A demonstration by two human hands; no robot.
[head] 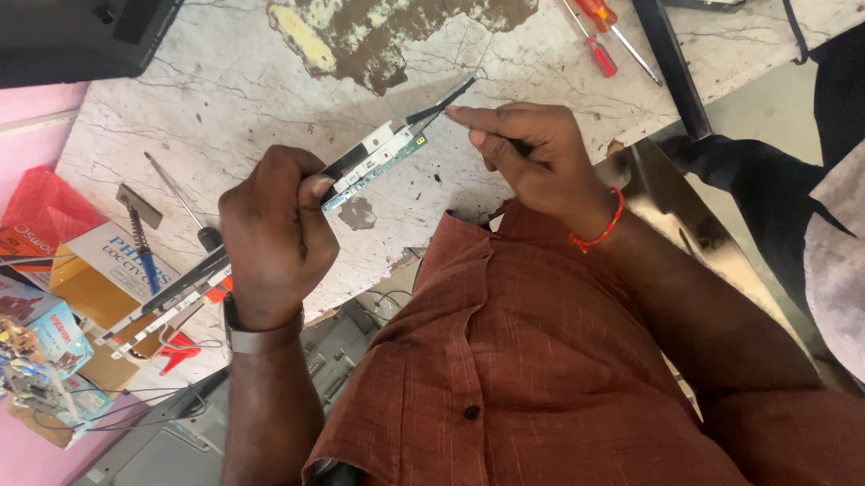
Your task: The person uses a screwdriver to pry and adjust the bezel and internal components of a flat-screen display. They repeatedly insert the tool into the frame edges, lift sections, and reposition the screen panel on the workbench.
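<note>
A: What does the left hand (277, 236) hide?
B: The middle of the long strip board (373, 162).
A: And the red screwdrivers (593, 28)?
B: The top edge cuts off their handles.

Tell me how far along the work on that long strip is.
Done: nothing shows as finished; the red screwdrivers lie apart on the marble table. In hand: the left hand grips the long strip with its small green circuit board, and the right hand holds a thin dark tool to its upper end. Left: the board still sits on the strip.
</note>
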